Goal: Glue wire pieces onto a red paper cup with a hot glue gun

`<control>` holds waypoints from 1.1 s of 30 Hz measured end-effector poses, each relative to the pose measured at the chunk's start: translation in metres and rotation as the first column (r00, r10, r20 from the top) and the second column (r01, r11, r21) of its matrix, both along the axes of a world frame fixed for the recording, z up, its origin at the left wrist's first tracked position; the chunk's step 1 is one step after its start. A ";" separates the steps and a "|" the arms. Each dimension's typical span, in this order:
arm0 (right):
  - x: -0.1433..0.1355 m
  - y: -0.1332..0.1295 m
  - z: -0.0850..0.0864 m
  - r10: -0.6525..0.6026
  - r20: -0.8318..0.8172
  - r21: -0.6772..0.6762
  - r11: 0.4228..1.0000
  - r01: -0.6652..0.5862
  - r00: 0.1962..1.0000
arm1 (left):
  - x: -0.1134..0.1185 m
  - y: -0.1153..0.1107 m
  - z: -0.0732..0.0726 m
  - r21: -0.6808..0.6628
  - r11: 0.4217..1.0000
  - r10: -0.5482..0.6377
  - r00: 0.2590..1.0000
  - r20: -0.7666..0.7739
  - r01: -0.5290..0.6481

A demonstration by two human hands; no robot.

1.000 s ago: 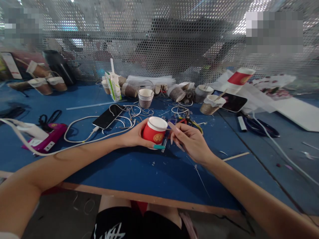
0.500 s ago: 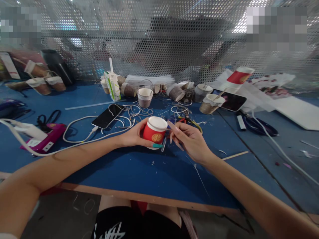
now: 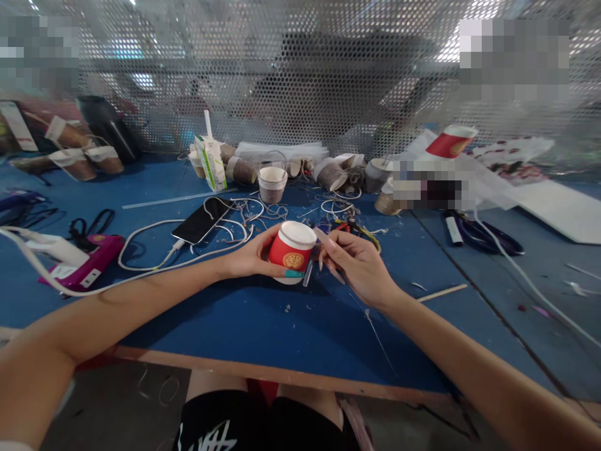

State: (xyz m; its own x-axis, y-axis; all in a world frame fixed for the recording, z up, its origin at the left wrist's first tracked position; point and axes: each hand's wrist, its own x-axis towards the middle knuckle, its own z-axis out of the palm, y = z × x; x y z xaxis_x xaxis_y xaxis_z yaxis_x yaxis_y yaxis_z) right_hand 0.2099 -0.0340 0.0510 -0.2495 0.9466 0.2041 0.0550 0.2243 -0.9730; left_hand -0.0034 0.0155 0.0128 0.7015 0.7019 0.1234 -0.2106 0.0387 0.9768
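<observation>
So the left hand [image 3: 256, 255] is wrapped round a red paper cup with a white rim and gold emblem [image 3: 292, 250], tipped a bit over the blue table [image 3: 263, 326]. The right hand [image 3: 357, 263] is just beside it, fingertips pinched near the rim; can't tell if they're touching it. Black phone with a white cable [image 3: 201, 220] lies off to the left, and a green-and-white drink carton with a straw [image 3: 212, 164] stands behind it.

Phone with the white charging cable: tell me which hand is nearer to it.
Left. The left hand holds the red cup nearer you than the phone and to its right; the right hand is farther right, beyond the cup.
</observation>
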 end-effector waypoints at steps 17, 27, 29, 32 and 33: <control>0.000 0.001 -0.002 0.031 -0.015 0.007 1.000 -0.031 0.999 | -0.003 0.003 -0.004 -0.041 0.999 -0.018 0.999 0.027 0.020; -0.001 0.000 -0.001 0.012 -0.042 -0.002 1.000 -0.012 0.999 | -0.001 0.002 -0.001 -0.009 0.999 -0.037 0.998 0.054 0.038; -0.002 0.000 -0.001 0.018 -0.059 0.001 1.000 -0.018 0.998 | -0.002 0.002 -0.001 -0.008 0.999 -0.045 0.997 0.056 0.045; -0.003 0.000 -0.002 0.041 -0.088 0.015 0.999 -0.039 0.995 | -0.002 0.002 -0.002 -0.017 0.998 -0.062 0.997 0.056 0.063; -0.003 0.000 -0.003 0.046 -0.090 0.018 0.999 -0.045 0.995 | -0.003 0.002 -0.003 -0.021 0.997 -0.070 0.996 0.058 0.071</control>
